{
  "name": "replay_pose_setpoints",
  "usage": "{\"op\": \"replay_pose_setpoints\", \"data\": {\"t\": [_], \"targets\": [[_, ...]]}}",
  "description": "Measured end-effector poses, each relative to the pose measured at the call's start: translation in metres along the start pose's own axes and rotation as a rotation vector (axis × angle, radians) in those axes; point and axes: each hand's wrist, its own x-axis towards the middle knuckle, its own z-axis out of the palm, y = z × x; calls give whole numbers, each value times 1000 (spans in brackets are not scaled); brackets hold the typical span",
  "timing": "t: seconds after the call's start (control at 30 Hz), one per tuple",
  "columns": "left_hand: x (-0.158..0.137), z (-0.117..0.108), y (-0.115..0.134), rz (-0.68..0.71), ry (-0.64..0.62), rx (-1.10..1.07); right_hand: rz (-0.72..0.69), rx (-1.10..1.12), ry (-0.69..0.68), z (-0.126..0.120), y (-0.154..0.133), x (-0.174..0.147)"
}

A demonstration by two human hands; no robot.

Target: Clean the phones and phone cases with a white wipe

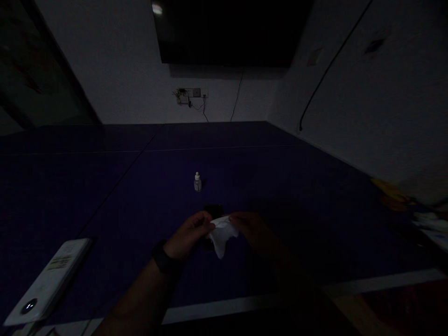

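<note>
Between both hands, above the dark blue table, hangs a crumpled white tissue (221,235), its lower end drooping to a point. My left hand (189,233), with a dark band on the wrist, pinches its left top edge between thumb and fingers. The right top corner is pinched in my right hand (254,228), which is in deep shadow. Partly hidden behind the tissue and my left fingers lies a flat black object (214,209), too dark to name for sure. Farther off stands a small clear bottle (198,185) with a white cap, upright.
A long white device (52,280) with a round lit display lies at the left front of the table (140,186). Yellow cloth (390,191) and other blurred items line the right edge. On the far wall are a large dark screen (227,32), sockets (192,92) and hanging cables.
</note>
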Motion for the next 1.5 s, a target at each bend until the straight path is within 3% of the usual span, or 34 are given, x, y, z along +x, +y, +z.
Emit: {"op": "replay_pose_setpoints", "data": {"t": [0.2, 0.47, 0.53, 0.67, 0.73, 0.83, 1.0, 1.2, 1.37, 1.5], "targets": [[0, -2, 6, -24, -17, -22, 25, 74, 7, -13, -6, 7], [-5, 4, 10, 19, 40, 29, 82, 463, 41, 2, 0, 11], [-7, 2, 14, 10, -16, 63, 101, 524, 8, 4, -1, 12], [-9, -3, 19, -72, -251, 179, 131, 450, 5, 3, -5, 14], [-8, -4, 20, -85, -270, 231, 119, 357, -18, 2, -8, 15], [-5, -5, 17, -40, -163, 246, 136, 278, -60, 1, -9, 16], [-2, -4, 10, -4, 114, -88, 191, 236, -74, -9, -8, 12], [-6, -2, 15, 13, 162, -246, 207, 342, -193, -20, -4, 3], [-9, -2, 16, -29, 77, -413, 148, 359, 31, -10, 1, 5], [-11, -2, 15, -2, -58, -334, 107, 308, 192, -8, 2, 7]]}}
